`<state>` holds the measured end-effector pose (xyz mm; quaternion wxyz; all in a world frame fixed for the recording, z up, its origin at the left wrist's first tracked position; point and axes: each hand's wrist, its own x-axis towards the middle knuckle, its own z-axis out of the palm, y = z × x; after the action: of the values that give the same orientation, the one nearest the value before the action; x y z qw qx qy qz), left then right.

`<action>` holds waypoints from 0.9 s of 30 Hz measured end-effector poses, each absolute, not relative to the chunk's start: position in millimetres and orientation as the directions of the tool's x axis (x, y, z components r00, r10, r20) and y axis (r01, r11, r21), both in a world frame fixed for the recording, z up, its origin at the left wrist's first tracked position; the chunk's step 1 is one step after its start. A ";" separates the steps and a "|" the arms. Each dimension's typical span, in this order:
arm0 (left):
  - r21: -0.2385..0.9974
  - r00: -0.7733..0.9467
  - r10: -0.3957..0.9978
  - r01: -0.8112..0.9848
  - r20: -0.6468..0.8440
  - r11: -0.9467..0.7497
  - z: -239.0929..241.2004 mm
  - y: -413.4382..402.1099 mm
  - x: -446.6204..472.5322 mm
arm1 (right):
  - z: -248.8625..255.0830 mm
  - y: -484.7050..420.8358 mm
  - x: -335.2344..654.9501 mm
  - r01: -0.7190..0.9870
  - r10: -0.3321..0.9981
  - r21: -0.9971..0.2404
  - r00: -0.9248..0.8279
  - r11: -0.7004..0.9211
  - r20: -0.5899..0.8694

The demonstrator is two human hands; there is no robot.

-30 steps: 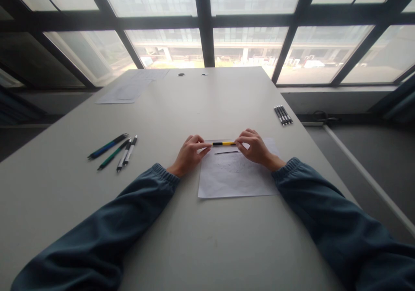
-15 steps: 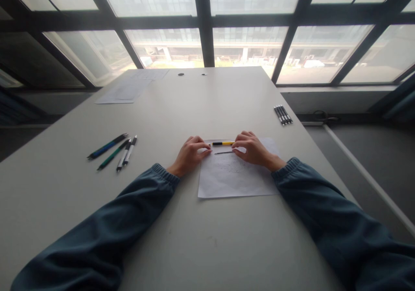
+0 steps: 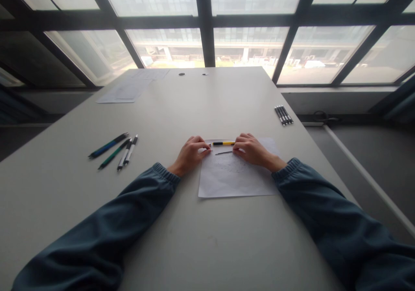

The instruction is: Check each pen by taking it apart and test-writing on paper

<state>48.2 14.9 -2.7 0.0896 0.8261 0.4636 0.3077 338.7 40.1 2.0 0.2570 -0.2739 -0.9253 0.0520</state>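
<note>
Broad pale surface [image 3: 194,113] ahead of both hands, reaching to a far edge below the window [image 3: 170,44]; right edge slanting past the right sleeve [image 3: 320,209], much closer than the left edge, with grey floor [image 3: 372,165] beyond; room for moving straight ahead, and between the forearms on the near side of the paper [image 3: 233,183].

Near the right edge, black pens [image 3: 284,115] side by side in a neat row; off to the left, well apart from the left hand [image 3: 190,153], a looser group of blue pen [image 3: 108,146], green pen [image 3: 114,154] and two white pens [image 3: 131,150]; at the far left, overlapping sheets [image 3: 125,90]; close in, a thin dark refill [image 3: 223,153] on the paper, just on the near side of the yellow pen [image 3: 223,143].

Yellow pen near the paper's far edge, between the hands; long axis running left to right, almost level; black end toward the left, yellow end toward the right and hidden by the right hand [image 3: 251,149]; refill nearly parallel, slightly tilted.

Left grip with thumb and forefinger close together, just beside the black end, at a small dark tip [image 3: 209,144]; cannot tell whether grasping it; right grip bent in at the refill's right end; cannot tell whether clenched on refill or pen, or merely resting there.
</note>
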 end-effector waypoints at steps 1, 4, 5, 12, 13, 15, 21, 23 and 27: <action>0.434 0.381 0.819 0.708 0.429 -0.557 -3.2 15.1 48.1 | 2.7 39.6 338.4 0.480 0.532 -0.235 -0.721 0.845 0.444; 0.433 0.368 0.806 0.700 0.463 -0.568 -3.1 14.9 48.5 | 4.0 38.4 337.8 0.485 0.538 -0.237 -0.714 0.842 0.448; 0.433 0.357 0.800 0.696 0.482 -0.572 -2.4 14.5 48.8 | 3.9 38.4 337.7 0.491 0.547 -0.248 -0.698 0.835 0.462; 0.477 0.320 0.766 0.631 0.558 -0.612 8.4 7.9 54.1 | -0.7 41.3 338.1 0.507 0.605 -0.344 -0.554 0.790 0.572; 0.484 0.316 0.768 0.628 0.557 -0.610 9.9 6.9 54.9 | -0.6 41.2 338.0 0.502 0.599 -0.341 -0.556 0.794 0.576; 0.491 0.305 0.771 0.628 0.558 -0.604 12.3 5.3 56.2 | 0.4 40.5 337.5 0.490 0.587 -0.337 -0.563 0.804 0.582; 0.492 0.301 0.761 0.616 0.575 -0.615 14.0 4.0 56.7 | 1.4 38.6 336.3 0.469 0.568 -0.330 -0.584 0.819 0.580; 0.490 0.311 0.759 0.612 0.572 -0.620 13.3 4.3 56.4 | 0.9 38.6 336.3 0.468 0.566 -0.327 -0.589 0.821 0.577; 0.492 0.321 0.753 0.599 0.574 -0.631 12.0 4.7 56.3 | 0.3 38.0 336.3 0.468 0.570 -0.332 -0.599 0.819 0.562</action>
<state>56.3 4.7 12.0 0.0948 0.8072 0.4188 0.4050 336.3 38.0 0.3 0.3399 -0.2914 -0.8910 0.0751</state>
